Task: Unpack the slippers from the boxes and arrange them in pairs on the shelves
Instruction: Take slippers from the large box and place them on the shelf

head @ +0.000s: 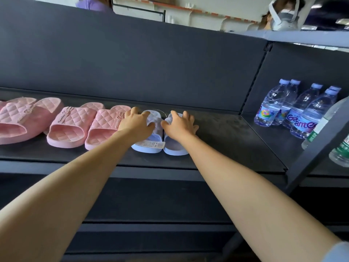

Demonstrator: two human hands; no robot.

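Pale blue slippers (151, 144) paired on dark shelf (226, 140), tagged

On my right I see a cluster of clear water bottles (294, 108) with pale blue caps and colourful labels, standing upright and close together near a dark side panel (302, 63). Nearer, past a slanting dark post (317, 146), stand more bottles with green labels (340, 152), cut off by the frame edge. Far off, above the dark back panel (132, 59), a person in a purple top (92, 4) and another wearing a white head strap (281, 14) show partly.
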